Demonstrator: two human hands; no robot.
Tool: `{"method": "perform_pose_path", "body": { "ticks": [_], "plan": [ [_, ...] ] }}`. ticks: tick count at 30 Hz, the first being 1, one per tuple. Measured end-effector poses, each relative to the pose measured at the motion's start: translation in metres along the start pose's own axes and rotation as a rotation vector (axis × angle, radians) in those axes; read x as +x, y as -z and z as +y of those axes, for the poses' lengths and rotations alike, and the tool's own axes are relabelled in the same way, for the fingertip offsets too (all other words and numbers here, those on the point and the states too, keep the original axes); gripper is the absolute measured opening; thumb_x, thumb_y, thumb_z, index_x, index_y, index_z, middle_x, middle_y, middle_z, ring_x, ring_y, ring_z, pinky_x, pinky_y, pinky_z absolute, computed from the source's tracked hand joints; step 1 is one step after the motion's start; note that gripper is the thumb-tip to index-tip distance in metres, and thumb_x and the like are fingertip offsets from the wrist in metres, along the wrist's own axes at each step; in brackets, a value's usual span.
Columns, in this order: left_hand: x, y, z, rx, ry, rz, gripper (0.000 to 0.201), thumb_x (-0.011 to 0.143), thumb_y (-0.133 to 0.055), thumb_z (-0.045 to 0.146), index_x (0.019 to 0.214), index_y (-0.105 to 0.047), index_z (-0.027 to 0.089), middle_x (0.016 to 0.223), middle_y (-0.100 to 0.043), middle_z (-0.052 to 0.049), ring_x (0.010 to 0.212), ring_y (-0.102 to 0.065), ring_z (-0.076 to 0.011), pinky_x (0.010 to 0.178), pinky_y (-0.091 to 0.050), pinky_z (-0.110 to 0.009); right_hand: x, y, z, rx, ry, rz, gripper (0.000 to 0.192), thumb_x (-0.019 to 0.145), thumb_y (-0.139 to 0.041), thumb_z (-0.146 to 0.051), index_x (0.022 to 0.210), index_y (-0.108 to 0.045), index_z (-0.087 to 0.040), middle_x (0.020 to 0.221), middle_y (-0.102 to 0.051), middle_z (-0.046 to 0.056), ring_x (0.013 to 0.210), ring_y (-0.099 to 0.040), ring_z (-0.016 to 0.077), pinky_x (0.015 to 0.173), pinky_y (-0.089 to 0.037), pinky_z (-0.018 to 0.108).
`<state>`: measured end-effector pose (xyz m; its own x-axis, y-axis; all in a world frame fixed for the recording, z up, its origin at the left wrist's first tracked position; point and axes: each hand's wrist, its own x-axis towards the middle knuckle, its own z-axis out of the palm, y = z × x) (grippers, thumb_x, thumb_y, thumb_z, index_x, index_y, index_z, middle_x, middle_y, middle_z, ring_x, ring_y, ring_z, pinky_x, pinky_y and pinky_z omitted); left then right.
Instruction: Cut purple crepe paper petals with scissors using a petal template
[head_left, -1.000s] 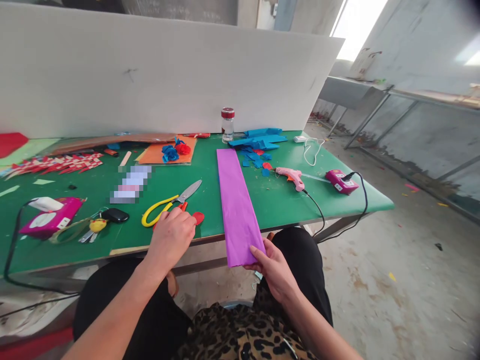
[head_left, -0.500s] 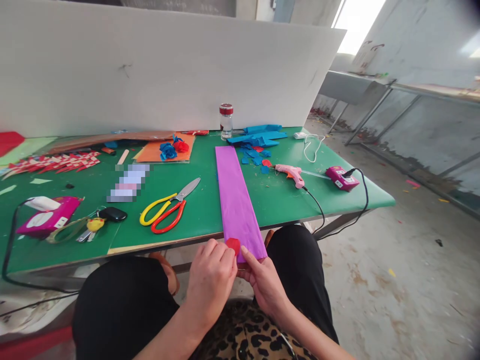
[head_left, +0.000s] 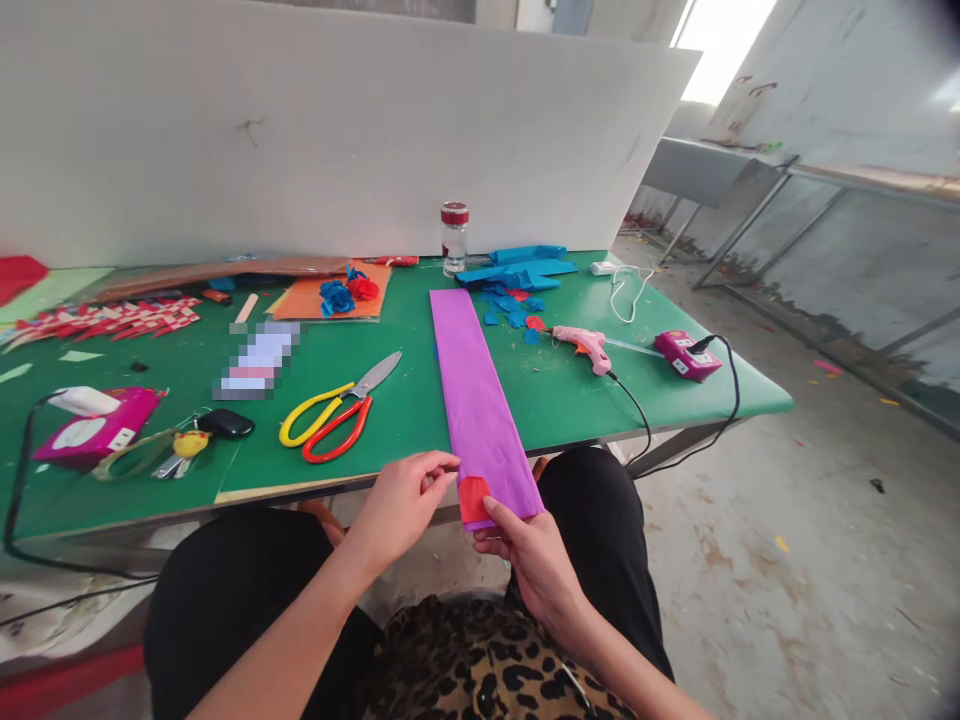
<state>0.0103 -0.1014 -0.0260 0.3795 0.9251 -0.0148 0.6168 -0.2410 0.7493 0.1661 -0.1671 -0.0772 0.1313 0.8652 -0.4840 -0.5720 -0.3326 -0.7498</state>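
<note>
A long folded strip of purple paper (head_left: 472, 390) lies along the green table (head_left: 570, 400) and hangs over its front edge. My right hand (head_left: 529, 555) holds the near end, thumb pressing a small red paper piece (head_left: 473, 498) onto the strip's left corner. My left hand (head_left: 401, 500) pinches the strip's left edge just above that red piece.
Yellow-and-red scissors (head_left: 337, 415) lie left of the strip. A pink glue gun (head_left: 585, 347) with its cord and a magenta power box (head_left: 686, 355) sit at right. Blue paper scraps (head_left: 517, 280), paper roses (head_left: 349, 293), a glass jar (head_left: 454, 238), keys (head_left: 187, 450) and another magenta box (head_left: 94, 430) are around.
My left hand picked the red piece up from beside the scissors and brought it to the strip's near end; now the right thumb pins it there and the left hand grips the edge.
</note>
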Motion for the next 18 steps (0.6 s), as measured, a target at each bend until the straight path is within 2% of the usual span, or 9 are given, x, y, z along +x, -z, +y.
{"method": "perform_pose_path", "body": {
  "ticks": [3,7,12,18],
  "plan": [
    [0.010,-0.008,0.002,-0.121,0.064,-0.096,0.020,0.084,-0.054,0.034,0.088,-0.068,0.020,0.068,-0.066,0.001,0.044,-0.050,-0.0094,0.043,-0.037,-0.021,-0.003,0.000,-0.002,0.020,-0.014,-0.009,0.041,0.058,-0.087,-0.037,0.081,-0.071,-0.008,0.062,-0.070,0.006,0.050,-0.063,0.0136,0.050,-0.056,0.023],
    [0.014,-0.017,0.006,-0.228,0.178,-0.155,0.015,0.078,-0.057,0.031,0.070,-0.059,0.018,0.053,-0.057,0.005,0.036,-0.045,-0.0068,0.037,-0.031,-0.017,-0.003,0.002,-0.001,0.041,-0.015,-0.039,0.041,0.061,-0.086,-0.038,0.085,-0.071,-0.008,0.065,-0.071,0.007,0.052,-0.064,0.0137,0.052,-0.056,0.023],
    [0.011,-0.021,0.010,-0.386,0.308,-0.108,0.015,0.077,-0.057,0.030,0.068,-0.054,0.018,0.053,-0.058,0.005,0.030,-0.041,-0.0046,0.031,-0.027,-0.015,-0.001,0.004,0.001,0.095,-0.009,-0.044,0.042,0.074,-0.076,-0.044,0.091,-0.070,-0.007,0.071,-0.073,0.010,0.054,-0.066,0.0154,0.054,-0.057,0.025],
    [0.010,-0.022,0.009,-0.384,0.288,-0.163,0.014,0.078,-0.058,0.029,0.070,-0.056,0.018,0.042,-0.052,0.007,0.030,-0.042,-0.0059,0.032,-0.028,-0.014,-0.004,0.003,0.001,0.091,-0.042,-0.066,0.041,0.073,-0.077,-0.044,0.089,-0.068,-0.007,0.064,-0.070,0.008,0.052,-0.064,0.0143,0.054,-0.056,0.025]
  ]
}}
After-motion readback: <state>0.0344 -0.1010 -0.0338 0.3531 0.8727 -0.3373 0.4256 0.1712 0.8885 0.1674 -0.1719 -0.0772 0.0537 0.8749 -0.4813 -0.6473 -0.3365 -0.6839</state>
